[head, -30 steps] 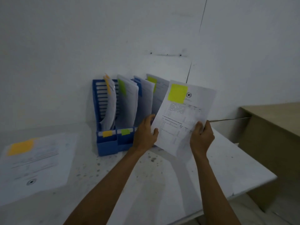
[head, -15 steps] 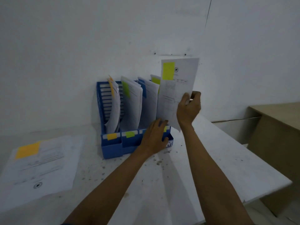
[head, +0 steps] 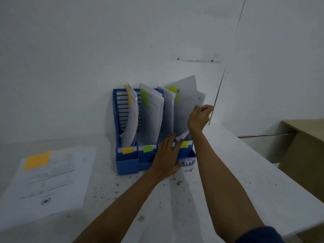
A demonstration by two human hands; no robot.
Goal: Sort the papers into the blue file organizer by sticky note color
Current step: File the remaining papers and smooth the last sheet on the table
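The paper (head: 184, 106) with a yellow sticky note (head: 172, 90) is blurred at centre frame, its lower corner at the rightmost slot of the blue organizer (head: 127, 158). The right hand (head: 199, 118) pinches its right edge. The left hand (head: 166, 158) lies flat against the organizer's front, hiding one label. The organizer stands on a speckled white table (head: 236, 172) against a white wall (head: 87, 50). Loose papers (head: 52, 181) lie lower left, and a wooden desk (head: 305, 146) is cut off at right.
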